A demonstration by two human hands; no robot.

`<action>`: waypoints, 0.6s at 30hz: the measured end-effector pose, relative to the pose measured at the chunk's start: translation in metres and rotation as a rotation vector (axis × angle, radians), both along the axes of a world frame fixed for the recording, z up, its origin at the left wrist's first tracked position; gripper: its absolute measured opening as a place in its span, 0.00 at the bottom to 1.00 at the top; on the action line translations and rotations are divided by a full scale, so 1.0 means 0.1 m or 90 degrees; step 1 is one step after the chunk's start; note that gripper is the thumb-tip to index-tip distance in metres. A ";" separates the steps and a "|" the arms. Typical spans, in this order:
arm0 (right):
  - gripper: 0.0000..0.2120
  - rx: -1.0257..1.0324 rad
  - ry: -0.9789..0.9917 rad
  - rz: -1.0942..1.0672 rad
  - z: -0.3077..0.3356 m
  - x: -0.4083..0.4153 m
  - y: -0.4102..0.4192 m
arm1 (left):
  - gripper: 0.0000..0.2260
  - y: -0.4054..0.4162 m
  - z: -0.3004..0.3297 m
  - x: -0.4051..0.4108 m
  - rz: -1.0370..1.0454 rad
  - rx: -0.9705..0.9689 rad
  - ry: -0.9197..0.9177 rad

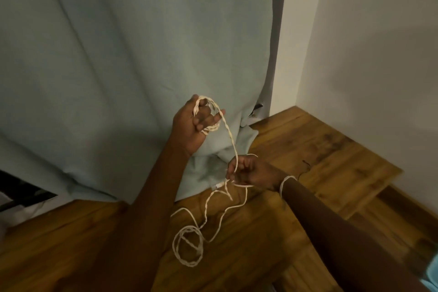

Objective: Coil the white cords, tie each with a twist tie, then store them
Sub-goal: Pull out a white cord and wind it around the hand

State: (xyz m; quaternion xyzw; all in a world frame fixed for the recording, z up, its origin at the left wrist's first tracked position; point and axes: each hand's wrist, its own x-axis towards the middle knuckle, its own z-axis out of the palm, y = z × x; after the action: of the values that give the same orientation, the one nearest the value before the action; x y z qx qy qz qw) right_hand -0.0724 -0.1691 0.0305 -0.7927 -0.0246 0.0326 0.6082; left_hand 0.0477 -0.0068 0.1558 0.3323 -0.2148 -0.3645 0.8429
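A white twisted cord [231,140] runs between my two hands. My left hand [193,125] is raised, with several turns of the cord wound round its fingers. Lower and to the right, my right hand [251,173] pinches the cord's running length with curled fingers. From there the cord drops in loose loops [188,248] that hang above the wooden floor. A thin white strand circles my right wrist [285,181]. No twist tie shows in view.
A pale blue curtain [118,66] hangs behind my hands and bunches on the wooden floor [320,149]. A white wall [379,54] stands to the right. Dark furniture [21,192] shows at the left edge.
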 end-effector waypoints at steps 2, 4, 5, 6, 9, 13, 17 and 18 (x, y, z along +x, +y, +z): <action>0.07 -0.029 -0.017 0.002 -0.17 0.02 0.02 | 0.19 -0.01 -0.07 -0.05 0.000 0.009 0.002; 0.07 -0.057 -0.034 -0.055 -0.31 0.05 0.01 | 0.17 0.00 -0.16 -0.08 -0.012 0.032 -0.009; 0.07 -0.097 -0.054 -0.088 -0.37 0.06 -0.01 | 0.17 0.01 -0.20 -0.09 -0.017 0.052 -0.021; 0.07 -0.154 -0.086 -0.113 -0.41 0.07 -0.03 | 0.16 0.02 -0.23 -0.11 -0.011 0.081 -0.038; 0.07 -0.336 -0.169 -0.143 -0.46 0.06 -0.04 | 0.15 0.04 -0.26 -0.17 0.028 0.191 -0.119; 0.10 -0.426 -0.186 -0.071 -0.47 0.01 -0.08 | 0.16 0.07 -0.30 -0.20 0.028 0.311 -0.227; 0.17 -0.482 -0.135 -0.130 -0.34 -0.01 -0.11 | 0.17 0.12 -0.40 -0.18 0.016 0.352 -0.251; 0.16 -0.488 -0.147 -0.162 -0.31 -0.02 -0.14 | 0.16 0.14 -0.42 -0.17 0.014 0.358 -0.249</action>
State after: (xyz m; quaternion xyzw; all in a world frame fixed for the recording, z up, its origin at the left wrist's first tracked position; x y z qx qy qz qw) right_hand -0.0741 -0.1829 -0.0006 -0.9569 0.0194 -0.1249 0.2614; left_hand 0.0305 0.0072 0.1141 0.6173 -0.2597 -0.3295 0.6655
